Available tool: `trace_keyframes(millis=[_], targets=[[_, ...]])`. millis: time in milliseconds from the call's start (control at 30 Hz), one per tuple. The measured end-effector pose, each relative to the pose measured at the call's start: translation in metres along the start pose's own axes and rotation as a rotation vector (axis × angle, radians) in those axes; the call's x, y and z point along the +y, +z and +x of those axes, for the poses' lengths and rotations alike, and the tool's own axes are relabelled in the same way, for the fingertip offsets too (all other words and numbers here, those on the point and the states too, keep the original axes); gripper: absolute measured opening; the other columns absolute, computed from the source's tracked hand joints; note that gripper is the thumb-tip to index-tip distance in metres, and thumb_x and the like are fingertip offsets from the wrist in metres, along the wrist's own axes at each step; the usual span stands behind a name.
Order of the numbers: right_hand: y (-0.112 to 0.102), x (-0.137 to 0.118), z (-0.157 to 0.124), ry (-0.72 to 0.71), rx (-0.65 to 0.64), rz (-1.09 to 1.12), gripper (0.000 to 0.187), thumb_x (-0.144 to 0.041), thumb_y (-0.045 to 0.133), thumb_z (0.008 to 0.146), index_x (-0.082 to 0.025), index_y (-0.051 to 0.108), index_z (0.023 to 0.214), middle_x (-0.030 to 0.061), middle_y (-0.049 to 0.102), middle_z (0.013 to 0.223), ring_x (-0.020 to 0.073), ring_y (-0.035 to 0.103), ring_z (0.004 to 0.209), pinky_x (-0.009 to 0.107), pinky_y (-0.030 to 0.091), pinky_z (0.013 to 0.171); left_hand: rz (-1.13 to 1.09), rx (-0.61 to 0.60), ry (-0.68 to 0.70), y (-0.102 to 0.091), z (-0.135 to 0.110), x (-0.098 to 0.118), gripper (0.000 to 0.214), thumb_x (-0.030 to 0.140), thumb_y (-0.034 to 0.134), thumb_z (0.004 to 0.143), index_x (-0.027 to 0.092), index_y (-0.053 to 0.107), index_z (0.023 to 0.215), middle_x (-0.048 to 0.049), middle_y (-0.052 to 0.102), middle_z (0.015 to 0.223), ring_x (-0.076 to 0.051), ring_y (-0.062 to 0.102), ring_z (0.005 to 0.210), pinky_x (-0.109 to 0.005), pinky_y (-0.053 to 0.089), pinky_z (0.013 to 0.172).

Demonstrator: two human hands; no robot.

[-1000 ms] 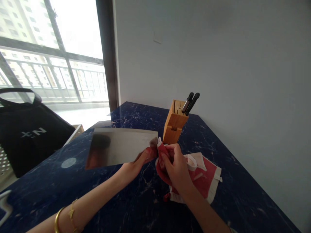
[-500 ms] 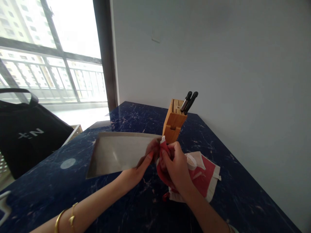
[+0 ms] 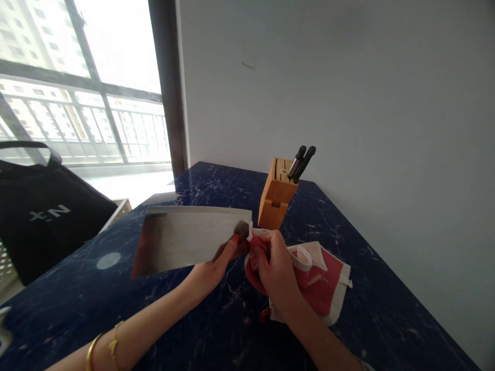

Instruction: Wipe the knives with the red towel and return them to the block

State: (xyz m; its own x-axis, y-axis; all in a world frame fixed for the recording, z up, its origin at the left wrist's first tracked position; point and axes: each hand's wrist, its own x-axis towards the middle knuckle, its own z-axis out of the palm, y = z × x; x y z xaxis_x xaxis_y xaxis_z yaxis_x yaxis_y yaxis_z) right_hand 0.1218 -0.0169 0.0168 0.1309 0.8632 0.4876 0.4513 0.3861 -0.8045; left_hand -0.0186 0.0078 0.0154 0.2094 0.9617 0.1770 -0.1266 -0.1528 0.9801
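A broad steel cleaver [image 3: 185,234] is held up over the table, its blade reaching to the left. My left hand [image 3: 214,268] grips it near the right end, thumb along the near face and the other fingers behind. Its handle is hidden from view. My right hand [image 3: 276,268] pinches a bunched part of a red cloth with white edging [image 3: 327,278] beside the blade's right end; whether the cloth touches the steel, I cannot tell. The rest of that cloth lies on the table under and right of my right hand, with a white loop on top.
Behind my hands stands a wooden knife block [image 3: 276,198] holding two black-handled tools [image 3: 303,162]. The dark blue marbled table [image 3: 220,183] runs along a grey wall. At left are a black bag [image 3: 58,211], a round pale spot [image 3: 108,260] and part of a white object [image 3: 5,330].
The cleaver has shifted slightly left and up with my left hand. My right hand and the bunched cloth have moved a little left. The knife block has stayed put.
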Motion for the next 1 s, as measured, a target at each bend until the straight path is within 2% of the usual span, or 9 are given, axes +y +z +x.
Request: trace_keyframes(millis=[133,233,333,500,733,867,1000], targets=[[-0.011,0.009,0.008,0.067,0.082,-0.022,0.011,-0.033,0.045,0.083,-0.022,0.048,0.084,-0.0027,0.055,0.061,0.0150,0.054,0.055,0.028,0.042,0.055,-0.184,0.056,-0.070,-0.001,0.001,0.006,0.040,0.035,0.053,0.080,0.015,0.055,0.114,-0.0064,0.059,0.118,-0.026,0.053,0.109,-0.038,0.047,0.091],[-0.023,0.016,0.016,0.094,0.156,-0.123,0.009,-0.030,0.045,0.083,-0.022,0.048,0.082,0.0009,0.059,0.071,0.0178,0.056,0.064,0.031,0.043,0.061,-0.259,0.045,-0.086,-0.003,0.003,0.011,0.045,0.034,0.054,0.080,0.014,0.050,0.120,-0.0086,0.060,0.115,-0.026,0.054,0.107,-0.039,0.048,0.089],[-0.025,0.017,0.017,0.099,0.175,-0.182,0.009,-0.030,0.047,0.082,-0.021,0.048,0.082,0.0029,0.060,0.078,0.0196,0.057,0.071,0.032,0.043,0.065,-0.272,0.028,-0.089,-0.004,0.003,0.013,0.043,0.033,0.054,0.080,0.014,0.051,0.119,-0.0087,0.061,0.115,-0.026,0.054,0.107,-0.039,0.048,0.089],[-0.019,0.012,0.014,0.080,0.087,-0.138,0.011,-0.031,0.045,0.083,-0.021,0.049,0.084,0.0013,0.060,0.073,0.0186,0.057,0.070,0.031,0.043,0.064,-0.269,0.030,-0.119,-0.005,0.003,0.013,0.042,0.031,0.055,0.079,0.015,0.052,0.118,-0.0078,0.062,0.112,-0.026,0.056,0.105,-0.039,0.049,0.088],[-0.033,0.028,0.026,0.173,0.172,-0.275,0.011,-0.032,0.045,0.081,-0.022,0.044,0.077,0.0040,0.059,0.076,0.0215,0.057,0.071,0.033,0.042,0.065,-0.260,0.019,-0.107,-0.005,0.004,0.017,0.037,0.031,0.055,0.079,0.015,0.057,0.112,-0.0070,0.063,0.111,-0.026,0.055,0.107,-0.037,0.048,0.089],[-0.037,0.038,0.028,0.204,0.169,-0.299,0.009,-0.031,0.043,0.080,-0.022,0.042,0.077,0.0046,0.058,0.074,0.0222,0.057,0.071,0.034,0.043,0.065,-0.291,0.059,-0.100,-0.008,0.007,0.017,0.034,0.028,0.058,0.077,0.016,0.059,0.109,-0.0074,0.065,0.106,-0.026,0.058,0.102,-0.036,0.050,0.085],[-0.035,0.048,0.027,0.218,0.130,-0.322,0.008,-0.029,0.041,0.080,-0.022,0.043,0.078,0.0054,0.058,0.075,0.0226,0.057,0.072,0.036,0.044,0.067,-0.408,0.148,-0.076,-0.020,0.017,0.020,0.026,0.019,0.057,0.076,0.012,0.060,0.100,-0.0093,0.068,0.093,-0.025,0.064,0.089,-0.038,0.053,0.078]])
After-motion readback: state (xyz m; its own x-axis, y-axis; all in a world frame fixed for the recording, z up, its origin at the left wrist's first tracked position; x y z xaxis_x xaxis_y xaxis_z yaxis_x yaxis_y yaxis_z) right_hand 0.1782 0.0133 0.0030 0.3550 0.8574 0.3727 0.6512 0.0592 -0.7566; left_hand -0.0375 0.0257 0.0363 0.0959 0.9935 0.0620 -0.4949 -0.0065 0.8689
